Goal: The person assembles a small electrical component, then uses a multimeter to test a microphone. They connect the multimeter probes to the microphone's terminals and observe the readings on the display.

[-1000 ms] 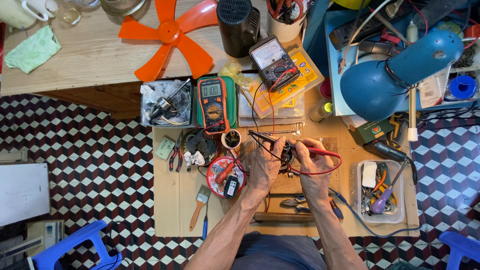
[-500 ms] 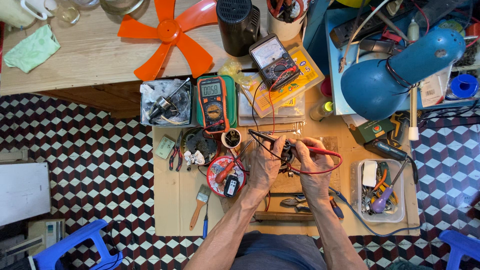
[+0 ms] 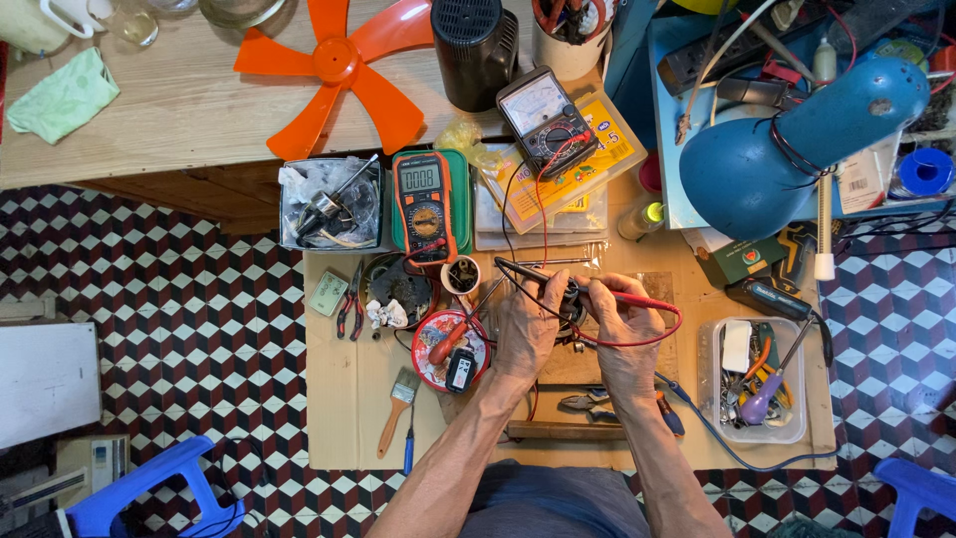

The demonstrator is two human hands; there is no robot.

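Left hand (image 3: 525,324) pinching the black probe (image 3: 520,269), fingers clenched round its shaft, tip aiming right into the motor (image 3: 573,304). Right hand (image 3: 619,321) gripping the red probe (image 3: 642,300) the same way, tip pointing left at the same part. Both hands also crowding the motor between them; mostly hidden by fingers, so exact contact points impossible to tell.

Motor sitting mid-bench on a wooden block (image 3: 583,367), slightly right of centre. Looking small, dark, rigid, probably dense for its size; windings and leads likely fragile, so best gripping by the casing, not the wires. Probes light, stiff, slim; gripping at the plastic shaft behind the tip. Red lead (image 3: 637,342) looping right and near, soft, liable to snag.

Further out: red tin (image 3: 451,349) just left of the left hand, small cup (image 3: 460,275) beyond it, orange meter (image 3: 422,204) farther left. Analog meter (image 3: 547,120) at the far side, leads running down toward the hands. Pliers (image 3: 596,401) lying near, by the wrists. Blue lamp (image 3: 797,149) hanging far right, plastic tub (image 3: 754,381) right, orange fan blade (image 3: 334,70) far left.
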